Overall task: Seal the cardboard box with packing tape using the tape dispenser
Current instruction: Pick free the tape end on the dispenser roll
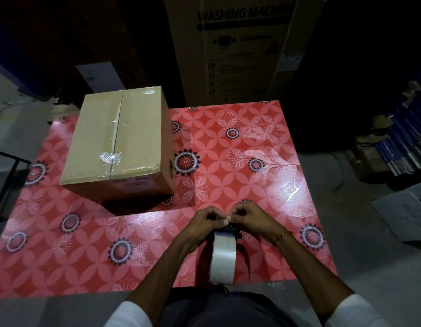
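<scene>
A brown cardboard box [119, 142] stands on the red flowered table [228, 161], at its far left. The flaps are closed and crumpled clear tape lies along the centre seam. Near the table's front edge both my hands meet over a tape dispenser [223, 258] carrying a roll of clear tape. My left hand [206, 224] and my right hand [248, 219] pinch at the dispenser's dark front end, fingertips touching. The dispenser's handle is hidden beneath my wrists.
A tall washing machine carton [242, 50] stands behind the table. Stacked blue items and cardboard [393, 142] sit at the right on the floor. A dark metal frame [6, 175] is by the table's left edge. Grey floor surrounds the table.
</scene>
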Demonstrator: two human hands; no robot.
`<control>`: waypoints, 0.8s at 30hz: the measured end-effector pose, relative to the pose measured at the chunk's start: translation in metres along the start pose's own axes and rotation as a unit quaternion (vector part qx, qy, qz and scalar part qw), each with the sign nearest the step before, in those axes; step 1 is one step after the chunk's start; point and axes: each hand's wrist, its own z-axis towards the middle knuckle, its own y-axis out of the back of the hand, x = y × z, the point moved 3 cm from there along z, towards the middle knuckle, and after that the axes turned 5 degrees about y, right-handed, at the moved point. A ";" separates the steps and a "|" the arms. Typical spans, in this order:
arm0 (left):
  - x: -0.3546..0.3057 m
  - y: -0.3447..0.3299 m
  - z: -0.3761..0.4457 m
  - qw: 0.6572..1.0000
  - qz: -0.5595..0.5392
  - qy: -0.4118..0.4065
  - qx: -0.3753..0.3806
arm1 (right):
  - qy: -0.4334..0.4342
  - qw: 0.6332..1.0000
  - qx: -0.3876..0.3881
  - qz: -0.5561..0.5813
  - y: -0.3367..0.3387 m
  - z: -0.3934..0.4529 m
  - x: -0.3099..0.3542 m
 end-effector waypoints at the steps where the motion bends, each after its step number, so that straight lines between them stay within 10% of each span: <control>1: 0.000 -0.001 -0.001 1.000 0.006 -0.003 -0.004 | 0.003 1.000 0.000 0.004 0.000 0.000 0.000; 24: -0.013 0.014 -0.005 0.976 0.194 -0.101 -0.014 | 0.062 0.993 -0.016 -0.101 -0.003 -0.013 0.001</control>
